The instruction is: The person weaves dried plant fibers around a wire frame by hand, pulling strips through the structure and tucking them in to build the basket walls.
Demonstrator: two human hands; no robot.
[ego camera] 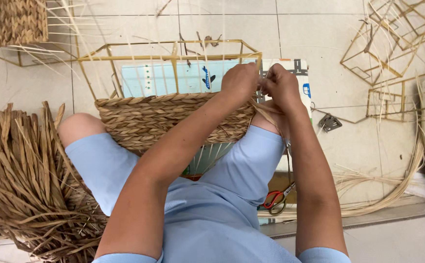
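Observation:
A half-woven basket [144,119] of braided straw rests between my knees, built on a gold wire frame [173,51] that rises bare above the weave. My left hand [240,82] and my right hand [280,85] are together at the basket's right upper corner. Both pinch a braided straw strand [266,113] that runs down over my right knee. The fingertips are hidden behind the hands.
A big bundle of dried straw [22,185] lies at my left. Red-handled scissors [274,198] lie on the floor by my right thigh. Empty gold wire frames [387,44] sit at upper right, a finished woven basket [10,22] at upper left, thin reeds [387,192] at right.

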